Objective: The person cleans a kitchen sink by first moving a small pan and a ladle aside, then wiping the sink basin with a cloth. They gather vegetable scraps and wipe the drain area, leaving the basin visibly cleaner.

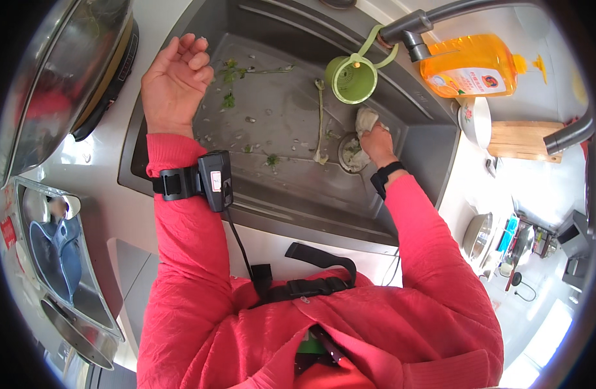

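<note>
My right hand [378, 145] grips a wet off-white cloth [366, 119] low in the right part of the grey sink [278, 116]. Just beside it is the round drain [352, 154], with whitish matter in it, partly hidden by my hand. Over the sink's left edge, my left hand [180, 78] is raised, palm up, fingers loosely curled and nothing in it. A long pale stalk [321, 121] lies left of the drain. Green leafy scraps [230, 73] and small pale bits are scattered over the sink floor.
A green strainer cup [352, 80] hangs from the dark faucet [407, 34]. Behind the sink's right side are an orange detergent bottle [466, 65], a white bowl [475, 121] and a wooden board [524, 141]. At left sit a large glass-lidded pan [79, 73] and a metal tray [91, 272].
</note>
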Action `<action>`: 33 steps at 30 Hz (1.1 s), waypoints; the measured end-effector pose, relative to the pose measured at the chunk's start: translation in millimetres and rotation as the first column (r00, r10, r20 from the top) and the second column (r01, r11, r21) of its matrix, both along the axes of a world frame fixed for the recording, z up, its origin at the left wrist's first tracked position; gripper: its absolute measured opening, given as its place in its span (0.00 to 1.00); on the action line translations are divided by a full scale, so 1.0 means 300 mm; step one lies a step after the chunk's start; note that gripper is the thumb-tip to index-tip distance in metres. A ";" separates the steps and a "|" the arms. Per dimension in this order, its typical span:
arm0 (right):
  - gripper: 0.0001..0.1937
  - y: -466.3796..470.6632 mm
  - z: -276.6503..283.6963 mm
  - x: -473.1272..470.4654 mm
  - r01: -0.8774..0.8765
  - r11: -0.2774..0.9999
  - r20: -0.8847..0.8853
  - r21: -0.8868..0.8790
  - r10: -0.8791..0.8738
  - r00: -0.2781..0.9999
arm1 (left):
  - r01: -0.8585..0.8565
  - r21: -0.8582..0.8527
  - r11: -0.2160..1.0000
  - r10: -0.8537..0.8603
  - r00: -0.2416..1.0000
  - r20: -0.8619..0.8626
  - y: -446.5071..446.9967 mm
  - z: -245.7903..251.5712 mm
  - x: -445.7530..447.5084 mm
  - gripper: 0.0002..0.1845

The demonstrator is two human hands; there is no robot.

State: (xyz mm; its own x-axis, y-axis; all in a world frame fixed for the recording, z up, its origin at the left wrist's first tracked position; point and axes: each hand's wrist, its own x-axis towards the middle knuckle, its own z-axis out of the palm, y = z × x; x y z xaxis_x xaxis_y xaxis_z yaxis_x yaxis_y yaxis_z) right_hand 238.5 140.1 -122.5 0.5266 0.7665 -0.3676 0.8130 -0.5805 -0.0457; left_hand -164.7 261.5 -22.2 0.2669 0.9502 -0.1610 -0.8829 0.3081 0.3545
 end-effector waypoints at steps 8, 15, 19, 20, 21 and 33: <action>0.20 0.177 -0.104 -0.266 -0.403 0.914 -0.023 0.039 0.404 0.914 | 0.006 0.131 0.991 -0.014 0.998 0.063 0.028 0.011 -0.062 0.13; 0.23 0.089 -0.041 -0.444 -0.705 0.690 -0.061 0.164 0.721 0.691 | -0.001 0.126 0.992 -0.015 0.992 0.127 0.021 0.029 -0.065 0.13; 0.21 0.101 -0.031 -0.435 -0.519 0.781 -0.132 0.347 0.588 0.798 | -0.033 0.097 0.995 0.023 0.994 0.107 0.014 0.031 -0.065 0.13; 0.20 0.144 -0.042 -0.435 -0.450 0.787 -0.099 0.422 0.534 0.840 | -0.030 0.091 0.995 0.020 0.994 0.110 0.012 0.030 -0.060 0.13; 0.19 0.196 -0.057 -0.438 -0.385 0.758 -0.068 0.526 0.488 0.870 | -0.024 0.086 0.996 0.015 0.994 0.112 0.013 0.030 -0.056 0.12; 0.15 0.422 -0.071 -0.749 -0.474 0.841 -0.264 0.259 0.534 0.803 | -0.051 0.032 0.998 0.048 0.996 0.072 0.005 0.055 -0.028 0.12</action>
